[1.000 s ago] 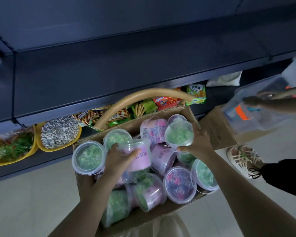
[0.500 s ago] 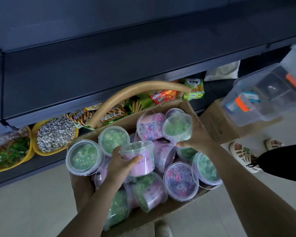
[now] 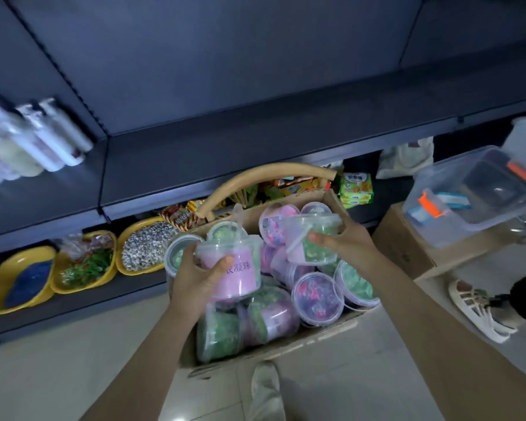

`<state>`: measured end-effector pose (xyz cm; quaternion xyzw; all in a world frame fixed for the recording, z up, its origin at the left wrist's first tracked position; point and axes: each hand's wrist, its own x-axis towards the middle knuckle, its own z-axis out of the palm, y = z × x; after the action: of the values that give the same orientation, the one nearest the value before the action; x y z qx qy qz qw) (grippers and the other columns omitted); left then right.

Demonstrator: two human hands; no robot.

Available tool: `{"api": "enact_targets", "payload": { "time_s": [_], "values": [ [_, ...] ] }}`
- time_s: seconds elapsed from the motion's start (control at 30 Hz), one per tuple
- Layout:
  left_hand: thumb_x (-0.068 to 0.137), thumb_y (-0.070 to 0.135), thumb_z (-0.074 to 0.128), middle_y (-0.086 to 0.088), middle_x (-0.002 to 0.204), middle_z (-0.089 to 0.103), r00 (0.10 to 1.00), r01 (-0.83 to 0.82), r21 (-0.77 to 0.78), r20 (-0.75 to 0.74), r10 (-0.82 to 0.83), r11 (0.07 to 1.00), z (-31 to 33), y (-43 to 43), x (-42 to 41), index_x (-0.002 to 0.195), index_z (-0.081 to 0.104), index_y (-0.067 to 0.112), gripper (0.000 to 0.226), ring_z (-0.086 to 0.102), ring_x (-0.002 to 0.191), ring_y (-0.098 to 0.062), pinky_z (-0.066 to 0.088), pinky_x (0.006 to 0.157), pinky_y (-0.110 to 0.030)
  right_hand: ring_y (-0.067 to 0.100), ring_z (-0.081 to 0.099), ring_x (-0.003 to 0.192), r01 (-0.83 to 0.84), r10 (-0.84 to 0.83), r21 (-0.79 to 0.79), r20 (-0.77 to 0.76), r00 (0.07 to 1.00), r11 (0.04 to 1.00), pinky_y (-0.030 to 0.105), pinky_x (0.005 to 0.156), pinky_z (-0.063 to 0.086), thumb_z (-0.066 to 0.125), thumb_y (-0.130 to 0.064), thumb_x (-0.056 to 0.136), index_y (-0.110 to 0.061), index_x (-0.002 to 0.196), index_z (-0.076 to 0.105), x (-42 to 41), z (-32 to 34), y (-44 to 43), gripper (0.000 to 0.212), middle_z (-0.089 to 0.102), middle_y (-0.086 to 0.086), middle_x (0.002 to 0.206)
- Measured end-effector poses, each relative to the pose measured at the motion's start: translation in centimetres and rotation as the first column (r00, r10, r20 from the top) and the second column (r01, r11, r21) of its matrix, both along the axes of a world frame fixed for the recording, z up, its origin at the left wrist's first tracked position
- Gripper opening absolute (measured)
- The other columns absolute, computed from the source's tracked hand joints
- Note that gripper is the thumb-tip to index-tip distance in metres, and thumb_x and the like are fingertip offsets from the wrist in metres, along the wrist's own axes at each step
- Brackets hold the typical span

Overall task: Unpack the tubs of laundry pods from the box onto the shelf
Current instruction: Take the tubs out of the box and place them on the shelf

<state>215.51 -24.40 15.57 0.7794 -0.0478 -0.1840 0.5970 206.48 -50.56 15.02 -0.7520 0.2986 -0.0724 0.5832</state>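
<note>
Lifting two tubs clear of box (image 3: 289,349) | left hand (image 3: 195,281) clamped on pink tub (image 3: 240,268), right hand (image 3: 345,246) on green tub (image 3: 312,238) | shelf (image 3: 255,153) mid-frame bare, box mostly full

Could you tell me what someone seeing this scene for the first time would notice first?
Most likely the cardboard box in the middle, crammed with clear tubs of green and purple pods. Just above it, the left hand holds a pink-labelled tub and the right hand a green-filled tub. Bright yellow trays of loose goods line the bottom shelf on the left.
</note>
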Motion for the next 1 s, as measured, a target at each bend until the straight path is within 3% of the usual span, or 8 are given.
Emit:
{"api": "enact_targets", "payload": {
  "time_s": [0.07, 0.17, 0.3, 0.4, 0.57, 0.73, 0.9, 1.0],
  "values": [
    [0.061, 0.031, 0.083, 0.011, 0.095, 0.063, 0.999, -0.033, -0.014, 0.041, 0.034, 0.999, 2.9, 1.3, -1.0, 0.105, 0.054, 0.026, 0.052, 0.065, 0.081, 0.002, 0.051, 0.06, -0.011, 0.002, 0.065, 0.087, 0.003, -0.004, 0.032, 0.063, 0.998, 0.999, 0.016, 0.074, 0.051, 0.084, -0.027, 0.066, -0.025, 0.091, 0.063, -1.0, 2.9, 1.3, 0.032, 0.068, -0.009, 0.094],
    [0.069, 0.02, 0.082, 0.001, 0.105, 0.061, 0.989, -0.075, -0.031, 0.127, 0.079, 0.997, 8.1, 2.5, -2.0, 0.129, 0.045, 0.009, 0.071, 0.063, 0.092, -0.013, 0.051, 0.061, -0.01, 0.014, 0.066, 0.097, 0.0, -0.009, 0.083, 0.11, 0.994, 0.997, 0.028, 0.083, 0.053, 0.083, -0.049, 0.057, -0.021, 0.107, 0.063, -1.5, 8.4, 3.2, 0.061, 0.069, -0.003, 0.103],
    [0.076, 0.02, 0.073, -0.004, 0.117, 0.057, 0.961, -0.145, -0.105, 0.222, 0.165, 0.984, 15.3, 3.7, -2.4, 0.139, 0.034, 0.013, 0.074, 0.058, 0.097, -0.016, 0.047, 0.08, -0.026, 0.012, 0.067, 0.088, -0.024, 0.01, 0.069, 0.2, 0.98, 0.997, 0.023, 0.077, 0.056, 0.082, -0.034, 0.069, -0.011, 0.11, 0.062, -0.9, 16.0, 5.1, 0.051, 0.07, 0.002, 0.102],
    [0.076, 0.028, 0.073, -0.001, 0.117, 0.056, 0.925, -0.172, -0.137, 0.318, 0.208, 0.976, 20.4, 4.2, -2.3, 0.141, 0.031, 0.016, 0.078, 0.057, 0.099, -0.015, 0.046, 0.077, -0.024, 0.016, 0.067, 0.093, -0.04, 0.041, -0.007, 0.249, 0.968, 0.999, 0.037, 0.088, 0.055, 0.081, -0.044, 0.064, -0.015, 0.11, 0.062, -0.3, 21.1, 6.1, 0.058, 0.07, 0.0, 0.103],
    [0.078, 0.037, 0.071, 0.007, 0.117, 0.047, 0.848, -0.214, -0.146, 0.463, 0.258, 0.966, 27.7, 5.6, -0.9, 0.142, 0.032, 0.02, 0.077, 0.047, 0.112, -0.01, 0.038, 0.091, -0.026, 0.012, 0.064, 0.093, -0.049, 0.065, -0.051, 0.397, 0.916, 0.998, 0.023, 0.074, 0.05, 0.078, -0.03, 0.074, -0.012, 0.114, 0.06, 1.3, 29.1, 7.6, 0.048, 0.067, 0.0, 0.106],
    [0.074, 0.044, 0.071, -0.001, 0.129, 0.054, 0.808, -0.248, -0.152, 0.513, 0.291, 0.957, 32.8, 7.4, 3.5, 0.141, 0.031, 0.026, 0.08, 0.056, 0.112, -0.021, 0.046, 0.094, -0.036, 0.003, 0.061, 0.084, -0.065, 0.101, -0.09, 0.486, 0.868, 0.994, 0.015, 0.065, 0.045, 0.077, -0.027, 0.075, -0.019, 0.108, 0.059, 5.4, 35.0, 9.1, 0.038, 0.065, -0.009, 0.096],
    [0.076, 0.045, 0.069, 0.003, 0.12, 0.05, 0.758, -0.286, -0.154, 0.567, 0.322, 0.946, 36.5, 8.7, 11.2, 0.141, 0.031, 0.025, 0.078, 0.049, 0.104, -0.016, 0.036, 0.087, -0.027, 0.012, 0.065, 0.096, -0.036, 0.09, -0.114, 0.52, 0.849, 0.993, 0.029, 0.086, 0.051, 0.08, -0.034, 0.069, -0.02, 0.112, 0.06, 12.9, 37.9, 10.8, 0.05, 0.067, -0.005, 0.105],
    [0.077, 0.044, 0.069, 0.002, 0.124, 0.049, 0.748, -0.258, -0.159, 0.591, 0.301, 0.953, 38.1, 9.2, 18.1, 0.142, 0.03, 0.023, 0.079, 0.049, 0.109, -0.017, 0.035, 0.087, -0.027, 0.012, 0.064, 0.096, -0.003, 0.073, -0.132, 0.528, 0.846, 0.991, 0.027, 0.083, 0.05, 0.081, -0.034, 0.068, -0.019, 0.113, 0.059, 19.3, 39.0, 11.7, 0.053, 0.066, -0.005, 0.104]
  ]
}}
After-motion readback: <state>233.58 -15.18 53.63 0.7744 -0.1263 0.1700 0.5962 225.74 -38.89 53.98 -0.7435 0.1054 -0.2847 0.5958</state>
